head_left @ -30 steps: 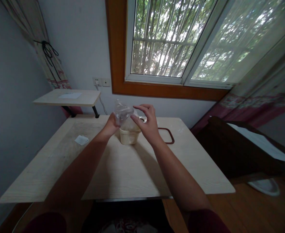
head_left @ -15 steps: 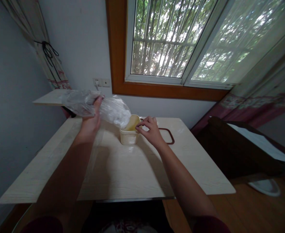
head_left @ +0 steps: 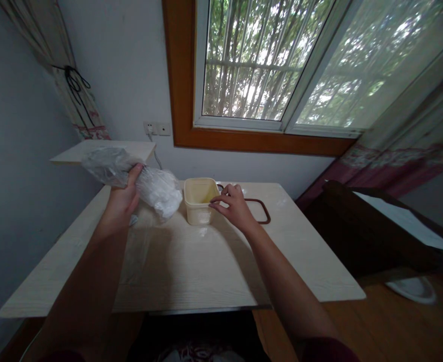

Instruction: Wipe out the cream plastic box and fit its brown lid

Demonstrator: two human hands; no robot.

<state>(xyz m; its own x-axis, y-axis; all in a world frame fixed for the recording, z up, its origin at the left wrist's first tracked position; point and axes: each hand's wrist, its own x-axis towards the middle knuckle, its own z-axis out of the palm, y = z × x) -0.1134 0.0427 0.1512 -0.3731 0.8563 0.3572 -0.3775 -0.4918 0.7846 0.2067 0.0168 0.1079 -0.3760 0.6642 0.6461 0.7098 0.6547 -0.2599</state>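
My left hand point(head_left: 128, 192) is wrapped round the middle of a crumpled clear plastic bag point(head_left: 160, 191), holding it above the table, left of the bin. One part of the bag spreads to the left of the hand, the other hangs to its right. A small cream-coloured bin point(head_left: 200, 215) stands upright on the table, its top uncovered and its inside yellowish. My right hand point(head_left: 232, 203) pinches the bin's right rim between thumb and fingers. Behind that hand and to its right, a brown rectangular ring point(head_left: 267, 213) lies flat on the table.
The pale wooden table point(head_left: 214, 271) extends below both forearms. A raised shelf point(head_left: 142, 147) stands at the back left, near a wall socket point(head_left: 163, 129) with a cord. Dark furniture point(head_left: 379, 236) is at the right.
My left hand has moved left and slightly down with the bag, which is now away from the bin's mouth. My right hand has stayed at the rim.
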